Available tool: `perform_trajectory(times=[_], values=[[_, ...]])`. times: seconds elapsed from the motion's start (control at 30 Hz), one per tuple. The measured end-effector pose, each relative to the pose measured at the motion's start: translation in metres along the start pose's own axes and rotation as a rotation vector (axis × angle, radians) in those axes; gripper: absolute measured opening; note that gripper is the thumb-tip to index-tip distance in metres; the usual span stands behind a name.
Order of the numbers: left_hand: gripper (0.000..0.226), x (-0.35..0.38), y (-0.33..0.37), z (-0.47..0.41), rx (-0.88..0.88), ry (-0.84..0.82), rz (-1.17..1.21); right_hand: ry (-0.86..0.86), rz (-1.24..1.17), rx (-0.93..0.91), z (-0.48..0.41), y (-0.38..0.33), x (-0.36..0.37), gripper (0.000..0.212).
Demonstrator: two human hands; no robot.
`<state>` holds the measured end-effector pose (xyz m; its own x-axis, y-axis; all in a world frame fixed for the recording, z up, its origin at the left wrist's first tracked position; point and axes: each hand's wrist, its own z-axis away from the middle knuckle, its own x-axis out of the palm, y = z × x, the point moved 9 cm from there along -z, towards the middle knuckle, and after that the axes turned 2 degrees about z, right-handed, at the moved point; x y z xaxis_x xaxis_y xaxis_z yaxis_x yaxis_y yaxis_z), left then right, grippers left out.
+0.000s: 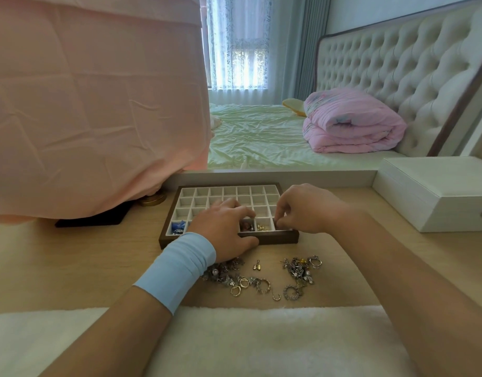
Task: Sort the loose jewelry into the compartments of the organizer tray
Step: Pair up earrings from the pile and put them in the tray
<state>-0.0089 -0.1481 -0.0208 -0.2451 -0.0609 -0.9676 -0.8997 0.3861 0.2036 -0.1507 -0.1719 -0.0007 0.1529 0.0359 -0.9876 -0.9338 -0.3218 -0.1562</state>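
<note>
A dark wooden organizer tray (272,237) with many small white compartments lies on the desk. Its front row holds blue pieces (177,227), reddish pieces (246,227) and gold pieces (262,227). My left hand (224,232) rests over the tray's front edge, fingers curled down into the front row; what it holds is hidden. My right hand (302,209) hovers over the front right corner compartment, fingertips pinched together, possibly on a tiny piece. Loose jewelry lies in front of the tray: a left heap (234,278) of rings and chains, a small gold charm (257,265), and a right heap (299,273).
A white closed box (435,194) stands at the right of the desk. A pink cloth (93,104) drapes over something at the left, with a black pad (98,219) and a gold lid (152,200) under it. A white fluffy cover (261,344) lies along the near edge.
</note>
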Motion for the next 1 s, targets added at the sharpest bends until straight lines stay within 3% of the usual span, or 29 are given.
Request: perform_trajectory(times=[0.17, 0.3, 0.4, 0.5, 0.57, 0.73, 0.87, 1.0], values=[[0.053, 0.003, 0.006, 0.0, 0.027, -0.021, 0.026, -0.057, 0.027, -0.011, 0.003, -0.001, 0.0, 0.01], [0.048, -0.006, 0.009, 0.001, 0.052, 0.008, -0.003, -0.065, -0.092, -0.001, 0.01, -0.003, -0.017, 0.006], [0.031, -0.022, 0.024, 0.005, 0.098, 0.084, -0.012, -0.208, -0.089, -0.036, 0.02, -0.017, -0.015, 0.004], [0.011, -0.015, 0.04, 0.009, 0.114, -0.057, 0.089, -0.409, 0.004, -0.017, 0.028, -0.026, 0.011, 0.013], [0.01, -0.003, 0.05, 0.013, 0.136, -0.158, 0.079, -0.484, 0.077, -0.005, 0.031, -0.028, 0.025, 0.016], [0.017, 0.007, 0.048, 0.015, 0.119, -0.216, 0.11, -0.455, 0.139, -0.007, 0.028, -0.031, 0.031, 0.022], [0.01, 0.002, 0.044, 0.013, 0.121, -0.191, 0.231, -0.448, 0.09, -0.033, 0.027, -0.03, 0.028, 0.025], [0.017, -0.004, 0.038, 0.011, 0.107, -0.168, 0.439, -0.398, -0.105, -0.041, 0.026, -0.026, 0.018, 0.021]])
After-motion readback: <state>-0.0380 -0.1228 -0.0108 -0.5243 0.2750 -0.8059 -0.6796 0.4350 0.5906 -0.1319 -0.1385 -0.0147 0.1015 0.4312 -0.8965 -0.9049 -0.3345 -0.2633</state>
